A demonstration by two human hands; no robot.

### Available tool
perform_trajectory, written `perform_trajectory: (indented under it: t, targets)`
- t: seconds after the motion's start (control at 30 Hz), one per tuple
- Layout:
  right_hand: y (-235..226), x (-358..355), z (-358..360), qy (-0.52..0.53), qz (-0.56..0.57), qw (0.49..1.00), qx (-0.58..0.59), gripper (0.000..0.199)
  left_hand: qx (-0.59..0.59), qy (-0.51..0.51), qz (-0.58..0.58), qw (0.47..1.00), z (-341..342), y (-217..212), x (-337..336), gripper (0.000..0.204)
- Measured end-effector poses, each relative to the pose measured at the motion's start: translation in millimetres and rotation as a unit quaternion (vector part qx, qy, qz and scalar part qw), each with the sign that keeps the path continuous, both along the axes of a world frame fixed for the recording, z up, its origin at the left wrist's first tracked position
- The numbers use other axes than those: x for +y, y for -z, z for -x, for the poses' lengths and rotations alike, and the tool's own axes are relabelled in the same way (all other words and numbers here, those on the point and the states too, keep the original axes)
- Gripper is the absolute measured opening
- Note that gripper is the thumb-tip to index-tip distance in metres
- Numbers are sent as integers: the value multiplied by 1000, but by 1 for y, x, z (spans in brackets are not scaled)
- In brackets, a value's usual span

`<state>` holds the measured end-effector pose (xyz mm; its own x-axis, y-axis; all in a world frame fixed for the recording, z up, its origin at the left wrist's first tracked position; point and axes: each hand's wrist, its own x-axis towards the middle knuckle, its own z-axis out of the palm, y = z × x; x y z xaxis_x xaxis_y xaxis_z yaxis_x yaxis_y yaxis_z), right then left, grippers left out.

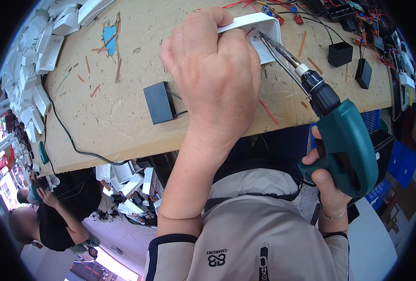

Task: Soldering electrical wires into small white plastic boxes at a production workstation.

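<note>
My left hand (212, 75) is closed around the edge of a white plastic housing (267, 23), tilted up above the table. In my right hand (327, 182) is a green pistol-shaped soldering gun (350, 145). Its metal tip reaches into the housing, close to the end of a red wire; whether they touch I cannot tell. Left of my wrist lies a black rectangular box (159, 103) with black leads that pass behind my hand. A loose red wire (268, 111) rests on the table to the right of my wrist.
White plastic housings (30, 70) are heaped along the table's left side. At the right lie black boxes (340, 54) and tangled wires with circuit boards. A black cable (72, 140) runs over the left front edge. Another person (63, 215) works at lower left.
</note>
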<state>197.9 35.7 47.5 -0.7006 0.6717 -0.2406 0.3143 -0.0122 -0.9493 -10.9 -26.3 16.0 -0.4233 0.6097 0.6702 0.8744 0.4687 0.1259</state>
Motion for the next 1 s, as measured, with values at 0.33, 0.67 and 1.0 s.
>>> perform_trajectory:
  t: [0.33, 0.67, 1.0]
  targets:
    - [4, 2, -17, -9, -41, 999, -6, 74, -6, -1, 1, 1000, -1, 1, 0, 5]
    - [4, 4, -16, 34, -49, 997, 54, 76, -89, 25, -61, 994, 0, 6, -8, 8]
    - [0, 1, -12, 58, -34, 996, 58, 76, -61, 220, 125, 965, -22, -14, -39, 8]
